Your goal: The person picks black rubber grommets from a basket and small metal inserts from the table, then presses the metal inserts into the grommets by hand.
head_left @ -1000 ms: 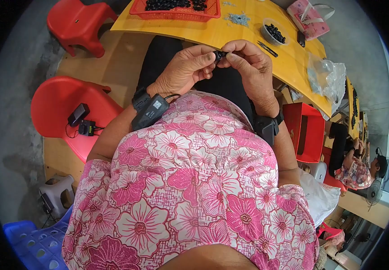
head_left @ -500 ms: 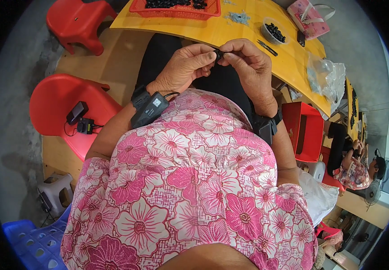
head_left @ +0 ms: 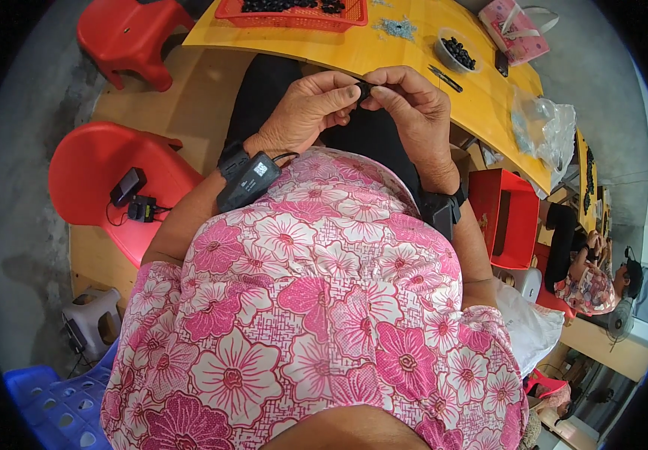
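Between my two hands, just in front of the table's near edge, is a small black part point(head_left: 363, 91), round in outline and mostly covered by fingers. My left hand point(head_left: 307, 107) pinches it from one side with thumb and forefinger. From the other side the thumb and forefinger of my right hand point(head_left: 414, 109) grip it too. The fingertips of both hands almost meet there. What kind of part it is cannot be made out. Dark devices are strapped at both my wrists.
The yellow table point(head_left: 384, 56) bears a red basket point(head_left: 294, 16) of black parts, a clear bowl point(head_left: 455, 51) of black pieces, a black pen-like tool point(head_left: 445, 78) and a plastic bag point(head_left: 553, 135). A red chair point(head_left: 91, 161) stands left, a red bin point(head_left: 502, 217) right. Another person sits far right.
The black part has turned a little between my fingers and more of its round side shows. Both hands stay nearly in the same place.
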`<state>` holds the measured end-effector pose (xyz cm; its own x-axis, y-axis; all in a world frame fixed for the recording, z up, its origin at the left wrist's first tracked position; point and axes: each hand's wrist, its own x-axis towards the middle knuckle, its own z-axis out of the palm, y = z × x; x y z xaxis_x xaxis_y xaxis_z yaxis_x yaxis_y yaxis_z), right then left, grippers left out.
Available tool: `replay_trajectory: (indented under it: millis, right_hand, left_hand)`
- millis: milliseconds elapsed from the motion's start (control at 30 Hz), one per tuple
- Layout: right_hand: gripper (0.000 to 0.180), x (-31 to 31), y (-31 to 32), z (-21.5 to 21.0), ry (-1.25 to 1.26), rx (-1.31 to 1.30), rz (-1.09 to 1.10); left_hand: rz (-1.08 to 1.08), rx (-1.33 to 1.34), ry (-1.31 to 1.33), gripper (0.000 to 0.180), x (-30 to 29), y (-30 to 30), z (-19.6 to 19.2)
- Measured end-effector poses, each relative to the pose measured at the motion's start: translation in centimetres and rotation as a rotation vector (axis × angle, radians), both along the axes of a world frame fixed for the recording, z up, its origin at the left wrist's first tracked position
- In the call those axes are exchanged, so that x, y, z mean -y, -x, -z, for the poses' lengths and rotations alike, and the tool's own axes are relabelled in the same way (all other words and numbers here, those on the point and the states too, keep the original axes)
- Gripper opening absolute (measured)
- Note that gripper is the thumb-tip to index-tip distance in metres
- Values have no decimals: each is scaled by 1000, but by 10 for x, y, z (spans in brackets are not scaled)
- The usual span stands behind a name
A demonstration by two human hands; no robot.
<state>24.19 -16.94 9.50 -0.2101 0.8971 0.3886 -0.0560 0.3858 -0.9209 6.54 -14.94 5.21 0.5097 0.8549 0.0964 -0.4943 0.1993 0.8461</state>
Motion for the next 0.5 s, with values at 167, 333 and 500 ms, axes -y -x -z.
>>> replay_trajectory:
  millis: [167, 333, 500]
  right_hand:
    - [17, 0, 0, 1, 50, -50, -9]
    - [18, -1, 0, 0, 42, -53, -15]
    - [17, 0, 2, 6, 34, -82, 11]
  left_hand:
    - [3, 19, 5, 22, 0, 0, 0]
    - [8, 8, -19, 21, -1, 1, -1]
    - [7, 13, -35, 21, 0, 1, -1]
